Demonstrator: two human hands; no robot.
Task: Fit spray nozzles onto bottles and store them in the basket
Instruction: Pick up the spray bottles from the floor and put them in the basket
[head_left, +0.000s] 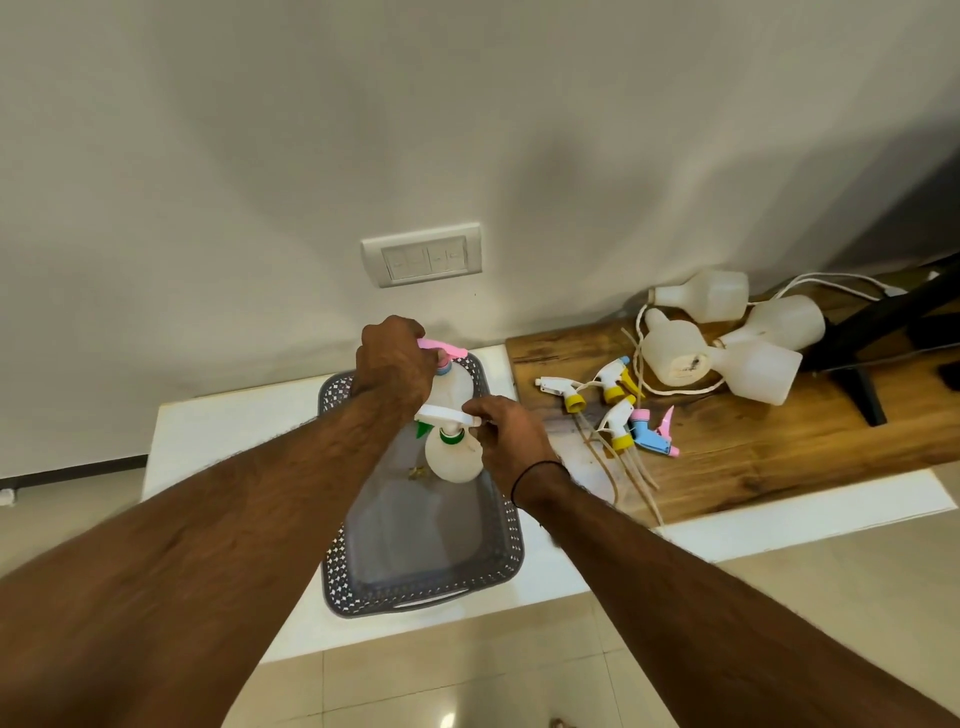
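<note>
A grey lattice basket (410, 597) stands on a white ledge. Inside it at the far end stands a white bottle (456, 384) with a pink and blue nozzle (444, 351); my left hand (395, 364) is closed over that nozzle. In front of it stands a second white bottle (453, 460) with a white and green nozzle (441, 415); my right hand (506, 431) grips the nozzle's right end. On the wooden board lie several bare white bottles (727, 343) and several loose nozzles (613, 395), mostly white and yellow, one blue and pink (652, 434).
The wooden board (753, 447) lies to the right of the basket on the white ledge (218, 441). A white cord (831, 283) and a black stand (878, 332) sit at its far right. A wall switch plate (422, 254) is behind the basket.
</note>
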